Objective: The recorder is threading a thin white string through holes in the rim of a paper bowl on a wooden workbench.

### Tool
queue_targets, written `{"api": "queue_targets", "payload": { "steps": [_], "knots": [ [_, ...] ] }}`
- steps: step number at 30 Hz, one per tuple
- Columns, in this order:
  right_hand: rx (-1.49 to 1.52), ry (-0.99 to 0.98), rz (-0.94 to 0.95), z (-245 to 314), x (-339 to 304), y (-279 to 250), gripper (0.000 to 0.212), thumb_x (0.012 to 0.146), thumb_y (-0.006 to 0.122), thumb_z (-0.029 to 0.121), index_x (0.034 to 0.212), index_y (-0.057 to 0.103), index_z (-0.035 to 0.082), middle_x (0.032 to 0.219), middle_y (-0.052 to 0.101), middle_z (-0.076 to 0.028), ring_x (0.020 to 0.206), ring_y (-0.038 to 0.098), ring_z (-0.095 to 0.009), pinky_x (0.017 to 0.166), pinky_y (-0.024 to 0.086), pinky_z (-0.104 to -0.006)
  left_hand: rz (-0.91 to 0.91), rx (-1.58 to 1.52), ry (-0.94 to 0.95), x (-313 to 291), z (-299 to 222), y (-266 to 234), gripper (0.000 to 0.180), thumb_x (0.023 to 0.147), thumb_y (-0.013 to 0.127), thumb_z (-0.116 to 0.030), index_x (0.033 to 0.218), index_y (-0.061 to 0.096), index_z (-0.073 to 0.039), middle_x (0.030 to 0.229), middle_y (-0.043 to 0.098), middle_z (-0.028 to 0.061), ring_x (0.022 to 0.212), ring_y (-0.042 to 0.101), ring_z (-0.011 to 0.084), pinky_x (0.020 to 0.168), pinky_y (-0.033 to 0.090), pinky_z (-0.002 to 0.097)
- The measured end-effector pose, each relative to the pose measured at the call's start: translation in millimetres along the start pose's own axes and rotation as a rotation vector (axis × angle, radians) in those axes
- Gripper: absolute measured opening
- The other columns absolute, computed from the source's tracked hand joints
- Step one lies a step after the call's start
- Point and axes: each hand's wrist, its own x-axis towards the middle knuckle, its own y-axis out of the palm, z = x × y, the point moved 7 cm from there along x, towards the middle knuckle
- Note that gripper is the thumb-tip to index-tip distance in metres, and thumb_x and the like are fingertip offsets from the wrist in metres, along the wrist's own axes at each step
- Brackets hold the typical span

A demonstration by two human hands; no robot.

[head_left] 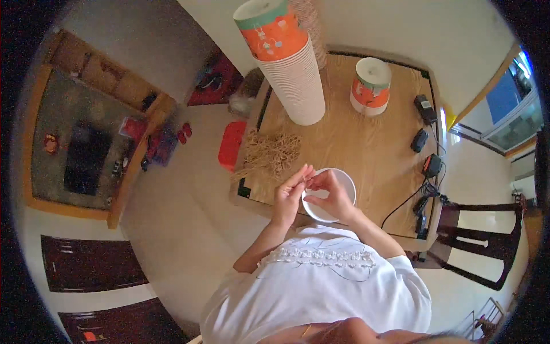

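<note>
The fingertips of the left hand (290, 196) and the right hand (333, 197) meet in front of the wearer; the left thumb and fingers are drawn close, the right thumb and forefinger curve toward them, and I cannot tell whether either hand is clamped on something thin. Right below them, near the table's front edge, is a round white paper cup (349, 188), its mouth facing up. Just beyond the left hand lies a tangled pile of tan cord (272, 153) on the wooden table (344, 140). Behind that pile rises a tall stack of white paper cups (295, 83), topped with orange and green, and farther right stands a short orange and green paper cup (370, 94). Black power adapters (424, 109) line the right edge, and beside the table is a dark wooden chair (480, 243)
</note>
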Motion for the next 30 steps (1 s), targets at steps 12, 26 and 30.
{"api": "queue_targets", "payload": {
  "steps": [12, 26, 30],
  "knots": [
    [-0.301, -0.018, -0.056, 9, -19, -4, 0.009, 0.073, 0.061, -0.002, 0.082, 0.059, -0.001, 0.080, 0.059, -0.009, 0.070, 0.058, -0.017, 0.061, 0.047, -0.0271, 0.060, 1.042, 0.106, -26, 3, -60, 0.015, 0.076, 0.060, -0.008, 0.089, 0.062, -0.002, 0.086, 0.062, 0.0115, 0.080, 0.060, 0.0273, 0.069, 0.047, 0.0337],
    [-0.296, 0.008, 0.110, -1, -40, 9, 0.012, 0.074, 0.059, 0.006, 0.086, 0.059, 0.004, 0.086, 0.060, -0.014, 0.079, 0.058, -0.033, 0.066, 0.047, -0.0392, 0.251, 0.378, -0.162, -30, 61, -6, 0.040, 0.077, 0.063, -0.007, 0.114, 0.048, -0.002, 0.089, 0.060, 0.0049, 0.076, 0.056, 0.0092, 0.066, 0.046, 0.0224],
    [-0.292, 0.116, 0.108, -16, -48, -5, 0.013, 0.075, 0.061, 0.009, 0.086, 0.060, 0.003, 0.079, 0.059, -0.015, 0.073, 0.058, -0.033, 0.060, 0.047, -0.0387, 0.165, 0.469, -0.142, -30, 80, -16, 0.020, 0.077, 0.063, -0.007, 0.096, 0.058, 0.000, 0.077, 0.062, 0.0011, 0.065, 0.053, 0.0047, 0.058, 0.044, 0.0203]
  ]
}}
